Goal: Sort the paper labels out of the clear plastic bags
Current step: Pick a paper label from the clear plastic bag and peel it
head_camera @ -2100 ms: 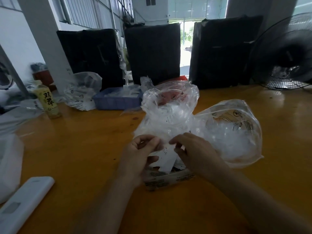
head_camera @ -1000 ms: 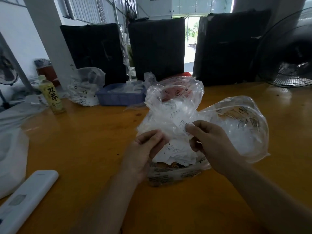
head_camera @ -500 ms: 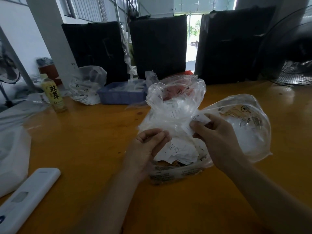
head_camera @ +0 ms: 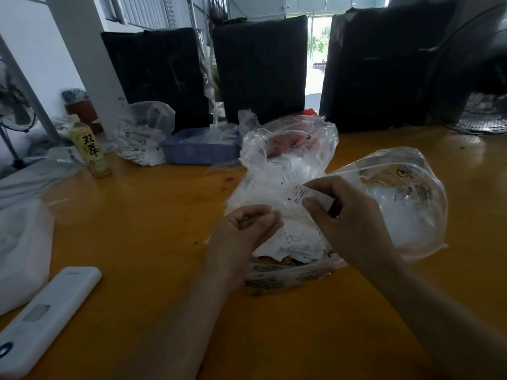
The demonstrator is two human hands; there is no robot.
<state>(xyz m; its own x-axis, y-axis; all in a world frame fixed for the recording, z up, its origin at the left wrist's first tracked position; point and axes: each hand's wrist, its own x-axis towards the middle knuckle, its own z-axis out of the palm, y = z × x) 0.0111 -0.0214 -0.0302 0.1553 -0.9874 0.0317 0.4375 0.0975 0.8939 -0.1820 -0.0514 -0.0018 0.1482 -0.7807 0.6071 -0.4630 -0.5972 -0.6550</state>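
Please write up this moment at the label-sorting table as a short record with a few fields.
surface: orange table
right hand: pinches a paper label printed with an S, lifted above the pile
left hand: fingers curled at the edge of a clear plastic bag; grip unclear
label pile: loose white labels between the hands
second bag: clear, puffed up, to the right of the first
behind: blue tray, yellow drink bottle
near left: white flat device
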